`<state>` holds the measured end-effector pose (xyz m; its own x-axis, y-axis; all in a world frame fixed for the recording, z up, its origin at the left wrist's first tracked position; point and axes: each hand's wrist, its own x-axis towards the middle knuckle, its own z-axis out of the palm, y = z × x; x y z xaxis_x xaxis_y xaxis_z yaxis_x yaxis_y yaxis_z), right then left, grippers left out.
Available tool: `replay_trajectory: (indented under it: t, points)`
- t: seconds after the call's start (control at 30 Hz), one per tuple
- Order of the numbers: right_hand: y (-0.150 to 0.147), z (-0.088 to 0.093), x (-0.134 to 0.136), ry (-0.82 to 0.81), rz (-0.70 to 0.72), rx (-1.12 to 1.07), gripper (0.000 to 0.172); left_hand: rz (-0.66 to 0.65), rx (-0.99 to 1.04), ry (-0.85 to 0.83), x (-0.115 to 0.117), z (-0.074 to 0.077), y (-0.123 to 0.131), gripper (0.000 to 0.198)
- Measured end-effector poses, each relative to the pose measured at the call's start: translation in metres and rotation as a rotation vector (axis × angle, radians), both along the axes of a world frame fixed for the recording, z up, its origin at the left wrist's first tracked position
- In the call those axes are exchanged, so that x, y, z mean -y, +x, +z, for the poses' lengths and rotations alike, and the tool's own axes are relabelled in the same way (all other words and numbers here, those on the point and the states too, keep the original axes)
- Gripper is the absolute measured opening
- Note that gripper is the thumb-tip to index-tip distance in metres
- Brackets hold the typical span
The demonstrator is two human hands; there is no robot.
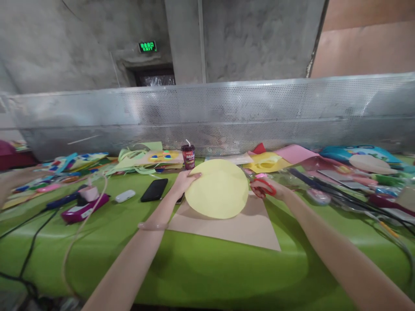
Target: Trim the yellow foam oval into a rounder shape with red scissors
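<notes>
My left hand point(184, 180) is closed on the left edge of a pale yellow paper circle point(218, 190), holding it up tilted above a tan sheet of card point(246, 226) on the green table point(207, 268). My right hand point(270, 188) grips red-handled scissors point(262, 186) at the circle's right edge. A thin bracelet sits on my left wrist.
A black phone point(154, 189), a white case point(125, 196) and a dark red drink cup point(188, 156) lie to the left. Coloured paper scraps, a glue gun point(82, 205) with cables and craft packs line the back and right. A perforated metal panel point(227, 112) stands behind the table.
</notes>
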<state>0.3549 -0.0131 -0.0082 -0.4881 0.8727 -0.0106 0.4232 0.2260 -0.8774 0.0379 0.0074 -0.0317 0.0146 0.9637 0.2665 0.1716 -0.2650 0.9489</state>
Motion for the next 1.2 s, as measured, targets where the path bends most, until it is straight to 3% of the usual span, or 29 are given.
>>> replay_trajectory:
  t: [0.67, 1.2]
  points:
    - [-0.0079, 0.0006, 0.0056, 0.023, -0.071, -0.036, 0.031, -0.044, -0.005, -0.061, 0.0057, 0.0001, 0.0051, 0.037]
    - [-0.0069, -0.0008, 0.0009, 0.062, -0.088, -0.038, 0.029, -0.009, -0.017, -0.013, 0.0025, -0.001, 0.0025, 0.038]
